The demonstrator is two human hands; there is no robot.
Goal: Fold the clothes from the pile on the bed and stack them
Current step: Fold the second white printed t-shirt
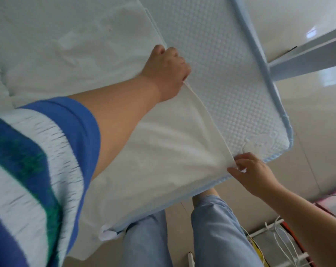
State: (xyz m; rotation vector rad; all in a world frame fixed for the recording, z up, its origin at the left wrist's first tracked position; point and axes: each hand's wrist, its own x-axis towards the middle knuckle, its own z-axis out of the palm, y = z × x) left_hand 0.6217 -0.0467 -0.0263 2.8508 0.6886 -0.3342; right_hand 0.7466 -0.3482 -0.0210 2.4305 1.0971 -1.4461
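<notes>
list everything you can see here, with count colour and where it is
white garment: 1, white, spread on the mattress, one edge held taut between both hands
mattress: 1, white quilted top with light blue piping, fills the upper middle
bed frame: 1, pale blue-grey, upper right beyond the mattress
floor: beige tiles, right side
cables: several, white, lower right on the floor
trousers: 1 pair, light blue, on the person's legs at bottom centre
sleeve: 1, blue, white and green stripes, left foreground
left hand: grips the far end of the garment's edge
right hand: pinches the near end at the mattress corner
</notes>
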